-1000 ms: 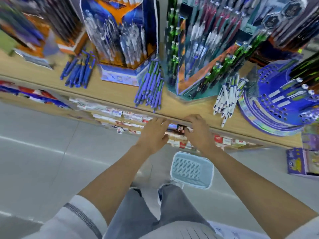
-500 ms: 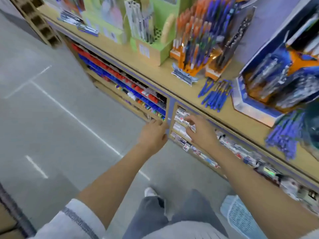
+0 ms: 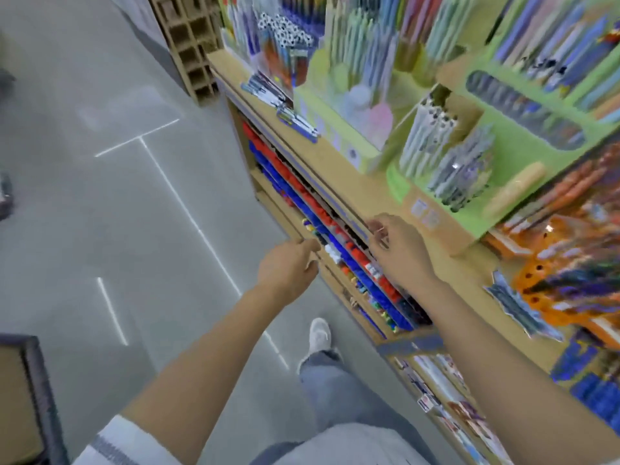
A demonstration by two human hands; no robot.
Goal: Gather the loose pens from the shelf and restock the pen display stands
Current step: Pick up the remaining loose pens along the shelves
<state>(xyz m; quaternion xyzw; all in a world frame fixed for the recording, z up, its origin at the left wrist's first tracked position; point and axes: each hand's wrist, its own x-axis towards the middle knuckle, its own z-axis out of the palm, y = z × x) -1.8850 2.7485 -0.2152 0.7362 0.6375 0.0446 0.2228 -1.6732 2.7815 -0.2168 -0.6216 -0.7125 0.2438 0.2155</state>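
Note:
A wooden shelf [image 3: 375, 182] runs from the far left to the near right, crowded with pen display stands. A green stand [image 3: 432, 193] holds pale pens, and a blurred orange stand [image 3: 570, 280] sits to its right. Loose pens [image 3: 297, 120] lie in a small pile near the shelf's far edge, with another loose pile [image 3: 516, 303] in front of the orange stand. My left hand [image 3: 288, 266] hangs in the air beside the lower shelf, fingers loosely curled, holding nothing. My right hand [image 3: 399, 250] hovers at the shelf's front edge, also holding nothing.
Below the top shelf, rows of red and blue pen boxes [image 3: 302, 196] fill a lower shelf. A wooden cubby rack [image 3: 191, 45] stands at the far end. Grey floor [image 3: 117, 213] lies to the left, a dark-edged object [image 3: 30, 397] sits at the lower left.
The view has swung left along the shelf: the blue stands and the basket have left the frame and the green stand has come in. Both hands stay out in front, holding nothing.

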